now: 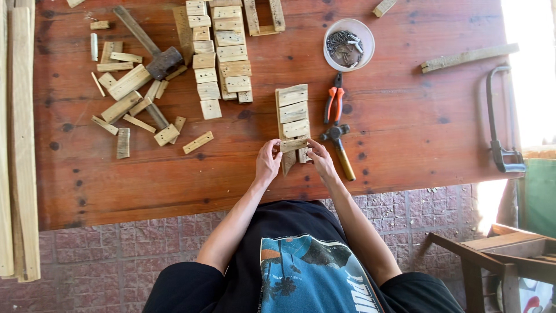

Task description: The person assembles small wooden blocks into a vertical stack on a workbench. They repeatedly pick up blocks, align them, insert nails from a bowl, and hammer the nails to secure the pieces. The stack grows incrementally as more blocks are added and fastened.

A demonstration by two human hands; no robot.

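Observation:
A short row of pale wooden slats [293,111] lies across two upright strips on the red-brown wooden table [405,133]. My left hand [268,162] and my right hand [320,159] pinch the two ends of the nearest small wooden slat [294,144], holding it across the strips at the near end of the row. A hammer [339,147] with a yellow handle lies just right of my right hand, and orange-handled pliers [333,102] lie above it.
A white bowl of nails [348,44] sits at the back. A longer slat assembly [221,52] and a scatter of wood offcuts [130,95] with a mallet [156,53] fill the left. A hacksaw [499,119] and a wood strip [469,57] lie right. Planks [17,139] stand far left.

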